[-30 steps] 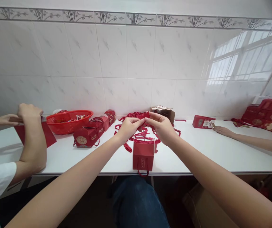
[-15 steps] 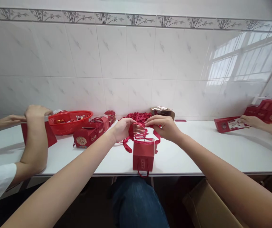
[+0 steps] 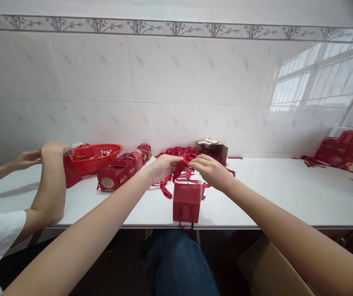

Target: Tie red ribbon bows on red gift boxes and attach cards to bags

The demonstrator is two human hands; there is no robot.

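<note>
A small red gift box stands near the front edge of the white table, its cord handle hanging over that edge. Just above it, my left hand pinches a red ribbon. My right hand is closed on the same ribbon from the other side, fingertips close to the left ones. Ribbon ends trail down behind and beside the box. Exactly how the ribbon is looped between the fingers is hidden.
Several finished red boxes and a red basket of sweets stand left. Behind are a ribbon pile and an open carton. A co-worker's arm works at far left; stacked red boxes stand far right.
My hands have drawn closer together over the box, and the ribbon loop on the right has gone. The other hand and the red packet at far right have left view.
</note>
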